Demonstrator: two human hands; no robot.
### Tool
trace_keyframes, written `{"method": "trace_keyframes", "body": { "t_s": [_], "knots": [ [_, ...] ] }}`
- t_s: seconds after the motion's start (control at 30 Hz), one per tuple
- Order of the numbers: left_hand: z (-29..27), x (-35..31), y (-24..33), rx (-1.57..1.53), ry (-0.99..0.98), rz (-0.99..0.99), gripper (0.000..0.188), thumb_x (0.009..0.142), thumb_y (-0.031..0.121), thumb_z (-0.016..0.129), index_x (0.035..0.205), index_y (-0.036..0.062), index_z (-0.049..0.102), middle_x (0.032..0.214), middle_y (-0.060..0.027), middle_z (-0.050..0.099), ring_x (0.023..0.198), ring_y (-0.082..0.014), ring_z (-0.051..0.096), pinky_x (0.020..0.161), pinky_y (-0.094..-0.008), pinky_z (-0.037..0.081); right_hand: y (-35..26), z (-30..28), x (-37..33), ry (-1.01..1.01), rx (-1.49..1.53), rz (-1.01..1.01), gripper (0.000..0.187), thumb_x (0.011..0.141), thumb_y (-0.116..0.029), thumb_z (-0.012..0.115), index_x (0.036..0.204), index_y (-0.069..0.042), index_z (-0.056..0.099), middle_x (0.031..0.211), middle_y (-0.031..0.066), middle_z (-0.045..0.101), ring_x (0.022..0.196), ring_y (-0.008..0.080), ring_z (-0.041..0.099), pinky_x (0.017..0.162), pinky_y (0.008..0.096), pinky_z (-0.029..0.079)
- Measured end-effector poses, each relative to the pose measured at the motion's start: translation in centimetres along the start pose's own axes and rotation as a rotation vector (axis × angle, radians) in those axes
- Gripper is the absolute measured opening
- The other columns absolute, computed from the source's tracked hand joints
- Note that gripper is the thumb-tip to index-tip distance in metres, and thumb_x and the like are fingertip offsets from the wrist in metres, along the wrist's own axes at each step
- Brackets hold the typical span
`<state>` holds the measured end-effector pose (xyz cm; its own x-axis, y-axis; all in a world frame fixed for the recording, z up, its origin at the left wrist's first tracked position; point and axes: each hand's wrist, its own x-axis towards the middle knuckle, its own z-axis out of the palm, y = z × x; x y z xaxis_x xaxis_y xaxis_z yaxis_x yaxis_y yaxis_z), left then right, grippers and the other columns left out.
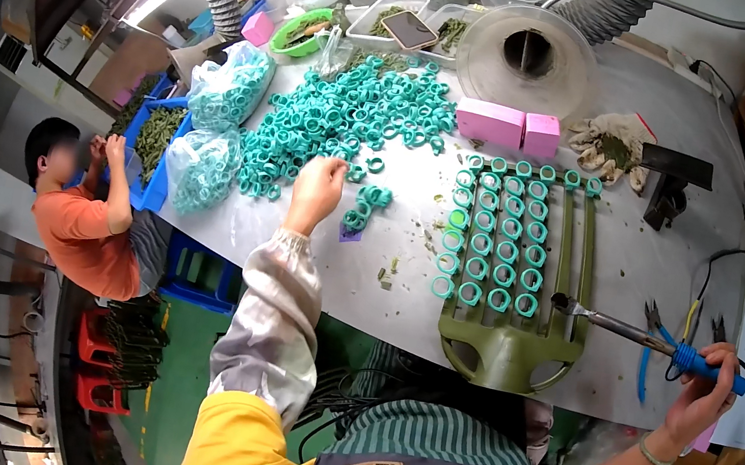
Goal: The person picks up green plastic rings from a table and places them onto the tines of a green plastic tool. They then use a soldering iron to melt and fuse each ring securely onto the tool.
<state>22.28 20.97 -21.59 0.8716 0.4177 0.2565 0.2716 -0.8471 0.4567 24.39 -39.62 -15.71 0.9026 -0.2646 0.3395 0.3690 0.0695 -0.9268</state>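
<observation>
My left hand [318, 191] is closed at the near edge of a large pile of teal plastic rings [354, 110]; whatever its fingers hold, if anything, is hidden. A small stack of rings [365, 206] lies just right of it. My right hand [709, 387] grips the blue handle of a soldering iron [624, 332]. Its dark, wide tip points left, over the right part of an olive-green slatted rack [509, 351]. Rows of teal rings [511, 227] cover the left slats of this rack, with a few more along its far end.
Pink blocks [491, 123], a work glove [612, 143] and a black stand [670, 185] are behind the rack. Pliers [655, 327] lie near my right hand. Bags of rings [204, 168] stand left. A co-worker in orange [88, 232] sits beside a blue tray [157, 180].
</observation>
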Motion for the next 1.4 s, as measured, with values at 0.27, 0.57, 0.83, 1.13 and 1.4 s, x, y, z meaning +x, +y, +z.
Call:
{"method": "trace_keyframes", "body": {
  "t_s": [0.27,0.57,0.83,1.13,1.4],
  "knots": [
    [-0.3,3.2,-3.2,0.275,-0.019,0.237,0.017,0.079,0.001,0.06,0.09,0.0073,0.071,0.09,-0.0124,0.064,0.089,-0.0337,0.064,0.079,-0.0422,0.052,-0.7,0.7,0.4,0.02,0.011,0.007,0.023,0.095,-0.023,0.058,0.079,-0.006,0.06,0.091,0.0053,0.059,0.07,0.0082,0.053,0.046,0.0199,0.038],
    [-0.5,2.0,-2.3,-0.138,0.12,0.197,0.013,0.083,0.01,0.075,0.089,0.0023,0.067,0.098,-0.0095,0.067,0.078,-0.0267,0.067,0.071,-0.0368,0.053,-0.5,0.9,0.7,0.093,0.011,0.022,0.026,0.097,-0.025,0.058,0.081,-0.005,0.06,0.091,0.006,0.06,0.071,0.0103,0.054,0.049,0.0227,0.04],
    [2.8,0.3,17.2,-0.684,-0.408,0.327,0.029,0.09,0.004,0.067,0.119,0.005,0.065,0.115,-0.0065,0.062,0.095,-0.0168,0.064,0.081,-0.0277,0.055,0.7,4.0,1.7,0.117,0.025,0.004,0.026,0.098,-0.023,0.057,0.085,-0.002,0.064,0.088,0.0075,0.065,0.062,0.0113,0.056,0.054,0.0231,0.046],
    [10.6,1.9,25.1,-0.358,-0.271,0.749,0.032,0.08,0.002,0.071,0.112,0.0038,0.068,0.112,-0.0115,0.066,0.103,-0.0343,0.059,0.09,-0.0412,0.048,3.5,7.3,3.1,0.019,-0.02,-0.026,0.027,0.101,-0.019,0.053,0.087,0.001,0.065,0.09,0.0093,0.067,0.064,0.0129,0.063,0.06,0.0247,0.051],
    [12.5,2.9,25.8,-0.321,-0.294,0.848,0.027,0.077,0.0,0.07,0.104,0.0018,0.072,0.107,-0.012,0.07,0.101,-0.0339,0.059,0.091,-0.0428,0.049,5.5,8.5,3.6,-0.003,0.07,0.009,0.024,0.101,-0.018,0.055,0.09,0.001,0.065,0.089,0.0075,0.068,0.063,0.0124,0.063,0.061,0.0255,0.051]
  ]
}}
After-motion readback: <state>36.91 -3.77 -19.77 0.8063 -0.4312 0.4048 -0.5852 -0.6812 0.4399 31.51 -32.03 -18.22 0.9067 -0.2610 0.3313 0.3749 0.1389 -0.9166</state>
